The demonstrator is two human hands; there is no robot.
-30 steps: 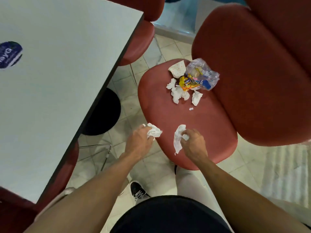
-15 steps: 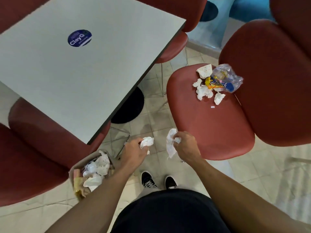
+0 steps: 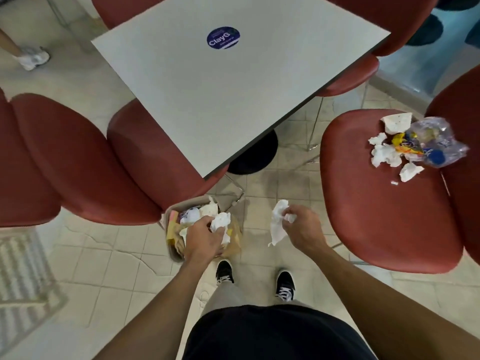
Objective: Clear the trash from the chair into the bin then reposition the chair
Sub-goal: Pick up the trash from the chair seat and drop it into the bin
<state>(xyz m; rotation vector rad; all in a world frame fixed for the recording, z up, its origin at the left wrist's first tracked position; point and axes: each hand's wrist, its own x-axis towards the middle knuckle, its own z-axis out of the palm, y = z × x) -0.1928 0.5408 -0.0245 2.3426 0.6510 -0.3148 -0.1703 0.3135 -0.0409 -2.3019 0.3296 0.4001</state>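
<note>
My left hand hangs over the small beige bin on the floor, closed around a crumpled white tissue. To the right of the bin, above the tiles, my right hand grips a second white tissue that dangles down. The red chair stands at the right. On the far part of its seat lie several white tissue scraps, a yellow wrapper, a clear plastic bag and a torn white paper piece. The bin holds paper waste.
A grey table with a blue round sticker on a black pedestal base is ahead. Red chairs stand at the left and behind the table. My black shoes are on the tiled floor. Another person's shoe shows top left.
Both hands carried their tissues away from the chair seat toward the left. My left hand now sits over the bin, and the view has swung left and down.
</note>
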